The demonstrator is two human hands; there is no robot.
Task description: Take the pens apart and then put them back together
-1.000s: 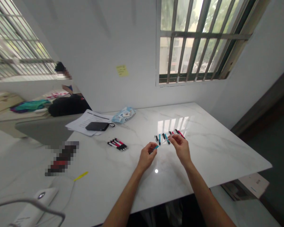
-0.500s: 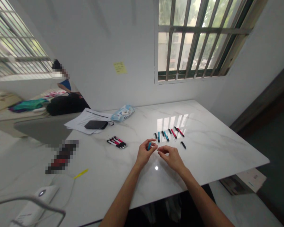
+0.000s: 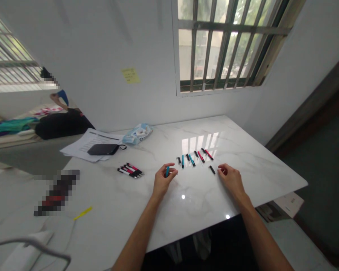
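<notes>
My left hand (image 3: 163,181) is closed around a blue pen barrel (image 3: 167,172) above the table. Thumb and fingertips of my right hand (image 3: 231,178) come together just right of a loose black pen part (image 3: 212,169); anything between them is too small to make out. Beyond my hands lies a row of pens taken apart: a blue barrel (image 3: 182,161), another blue barrel (image 3: 192,160), a red barrel (image 3: 201,157) and a second red barrel (image 3: 209,154), with short black parts and thin clear pieces beside them.
Several assembled pens (image 3: 130,170) in white, red and black lie together at left. Behind them are papers (image 3: 76,146), a black pouch (image 3: 103,149) and a blue-white packet (image 3: 138,133). A yellow strip (image 3: 83,213) lies near left. A person (image 3: 63,101) sits beyond the wall's edge.
My right hand has left the fingertips of my left hand and moved right, next to the loose black part, which it put down earlier. My left hand keeps the blue barrel. The view has shifted right.
</notes>
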